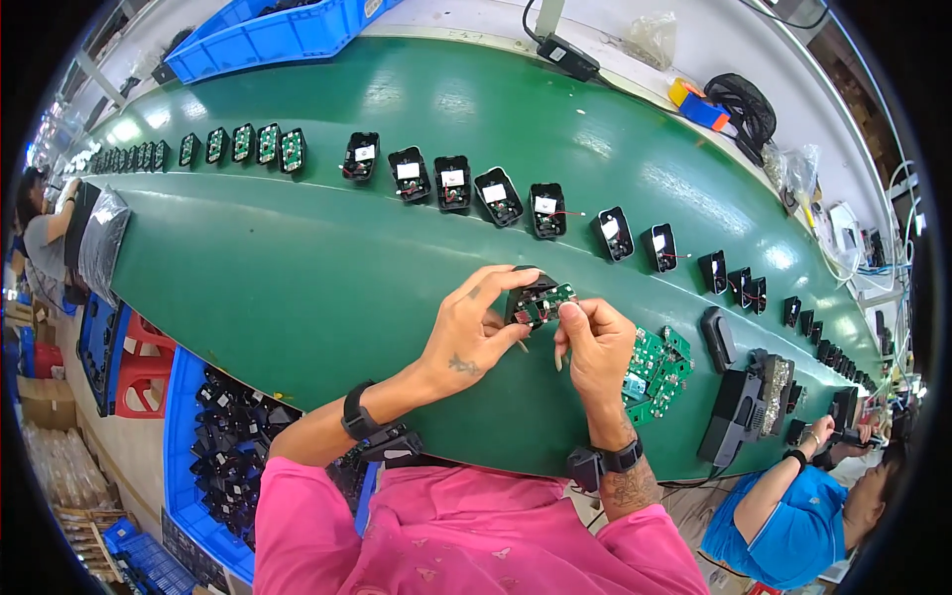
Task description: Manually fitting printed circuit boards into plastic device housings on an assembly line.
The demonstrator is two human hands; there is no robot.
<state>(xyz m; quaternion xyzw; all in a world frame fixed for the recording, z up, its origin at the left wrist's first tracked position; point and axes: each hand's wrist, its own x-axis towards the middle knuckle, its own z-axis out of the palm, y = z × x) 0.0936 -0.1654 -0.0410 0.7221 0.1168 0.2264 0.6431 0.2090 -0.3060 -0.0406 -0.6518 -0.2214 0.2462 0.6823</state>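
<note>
Over the green bench [397, 268], my left hand [464, 332] is closed round a small black plastic housing [524, 282]. Thumb and fingers of my right hand [599, 349] pinch a small green circuit board [551, 302] at the housing's open side. The board sits tilted there; how far it is inside I cannot tell. Just right of my right hand lies a stack of loose green circuit boards [662, 375]. Beyond both hands runs a row of open black housings [497, 196], several with a white label and red wires inside.
A blue bin [178, 476] of black parts stands by my left side. Black devices [732, 412] lie on the bench at right, near a co-worker in blue [773, 521]. Another blue crate [273, 40] sits at the far left edge, and a tape roll [697, 104] lies at the back.
</note>
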